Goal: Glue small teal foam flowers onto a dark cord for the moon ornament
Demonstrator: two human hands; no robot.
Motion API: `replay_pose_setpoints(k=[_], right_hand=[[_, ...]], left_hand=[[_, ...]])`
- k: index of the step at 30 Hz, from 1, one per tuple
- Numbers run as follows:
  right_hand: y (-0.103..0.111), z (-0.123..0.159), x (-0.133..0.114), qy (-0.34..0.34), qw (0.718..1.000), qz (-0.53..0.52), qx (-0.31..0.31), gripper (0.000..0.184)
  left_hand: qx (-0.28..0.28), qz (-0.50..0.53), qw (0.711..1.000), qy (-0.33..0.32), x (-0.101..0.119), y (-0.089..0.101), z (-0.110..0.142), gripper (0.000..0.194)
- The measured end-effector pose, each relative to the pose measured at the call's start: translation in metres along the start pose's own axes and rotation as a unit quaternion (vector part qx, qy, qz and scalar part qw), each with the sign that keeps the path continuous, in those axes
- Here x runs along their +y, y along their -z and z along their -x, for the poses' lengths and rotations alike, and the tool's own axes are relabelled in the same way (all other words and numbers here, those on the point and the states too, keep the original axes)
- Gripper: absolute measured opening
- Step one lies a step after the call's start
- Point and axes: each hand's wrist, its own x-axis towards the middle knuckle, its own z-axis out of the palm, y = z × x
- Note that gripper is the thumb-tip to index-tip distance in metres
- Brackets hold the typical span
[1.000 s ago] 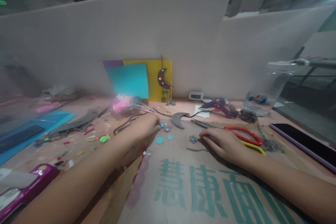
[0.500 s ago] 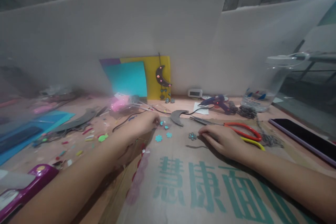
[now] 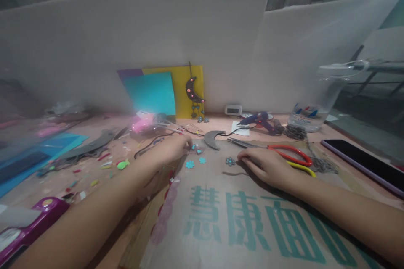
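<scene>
- My right grip (image 3: 265, 166) lies palm down on the cardboard sheet (image 3: 195, 256), fingers bunched close together; I cannot tell whether anything is under them.
- Just left of those fingers I have the grey flower (image 3: 230, 161), flat on the sheet, with a thin grey strip (image 3: 233, 173) a little nearer me.
- My left grip (image 3: 172, 149) is curled near the sheet's left edge; its fingertips are mostly hidden, so I can't tell how far apart they are or what they hold.
- Two teal-and-grey pieces (image 3: 198, 151) lie just beside it, and two teal flowers (image 3: 190, 164) slightly nearer me.
- Beyond, between both hands, I see the grey crescent (image 3: 213, 140), with the scissors (image 3: 290, 151) to its right, behind my right hand.
- Farther out on the desk (image 3: 216, 125): a glue gun (image 3: 259, 120), a white timer (image 3: 233, 110), a clear cup (image 3: 309, 113) and a phone (image 3: 362, 164).
- Against the white panel (image 3: 189, 29) stands a yellow sheet (image 3: 179, 92), a dark crescent ornament (image 3: 191, 91) before it.
</scene>
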Motion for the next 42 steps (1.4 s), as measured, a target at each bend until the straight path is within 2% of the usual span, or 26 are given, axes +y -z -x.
replay_pose_setpoints(k=[10, 20, 25, 29, 34, 40, 42], right_hand=[[-0.002, 0.001, 0.003, 0.005, 1.000, 0.000, 0.007, 0.026], [0.000, 0.000, 0.002, 0.002, 1.000, -0.005, -0.005, 0.026], [-0.002, 0.000, 0.003, -0.002, 1.000, 0.003, 0.004, 0.026], [-0.003, 0.000, 0.004, 0.001, 1.000, 0.016, 0.002, 0.026], [-0.003, 0.000, 0.003, 0.016, 1.000, 0.020, 0.011, 0.025], [-0.003, 0.000, 0.003, 0.019, 0.999, 0.035, 0.017, 0.024], [-0.003, 0.000, 0.004, 0.017, 0.999, 0.044, 0.015, 0.024]], left_hand=[[-0.010, -0.009, 1.000, 0.002, -0.005, -0.003, -0.005, 0.028], [-0.010, -0.018, 1.000, 0.004, 0.003, 0.004, -0.001, 0.029], [-0.002, -0.012, 1.000, -0.003, -0.004, -0.003, -0.006, 0.030], [0.010, -0.001, 1.000, -0.018, -0.011, -0.008, -0.010, 0.023], [0.024, 0.015, 0.999, -0.034, -0.015, -0.007, -0.012, 0.021], [0.092, -0.029, 0.992, -0.086, 0.000, 0.000, -0.002, 0.029], [0.079, -0.026, 0.990, -0.110, 0.009, -0.001, 0.001, 0.029]])
